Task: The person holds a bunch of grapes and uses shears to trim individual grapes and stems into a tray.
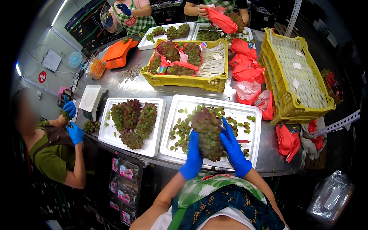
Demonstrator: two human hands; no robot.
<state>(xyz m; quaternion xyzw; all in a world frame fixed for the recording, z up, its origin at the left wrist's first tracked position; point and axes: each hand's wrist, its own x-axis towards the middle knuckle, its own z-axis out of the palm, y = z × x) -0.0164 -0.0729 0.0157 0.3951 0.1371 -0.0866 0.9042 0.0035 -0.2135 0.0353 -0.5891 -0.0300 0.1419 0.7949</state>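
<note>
Both my hands wear blue gloves. My left hand point(193, 156) cups a large bunch of reddish-green grapes point(207, 132) from below and the left. On the bunch's right side my right hand point(234, 147) presses against it and appears to grip small scissors with a red handle, mostly hidden. The bunch hangs over a white tray point(245, 111) strewn with several loose green grapes.
A second white tray point(153, 143) to the left carries trimmed bunches. A yellow crate point(184, 80) of grapes and red bags stands behind, an empty lined crate point(295, 101) at the right. A white scale point(91, 99) sits far left. Other people work at the left and far side.
</note>
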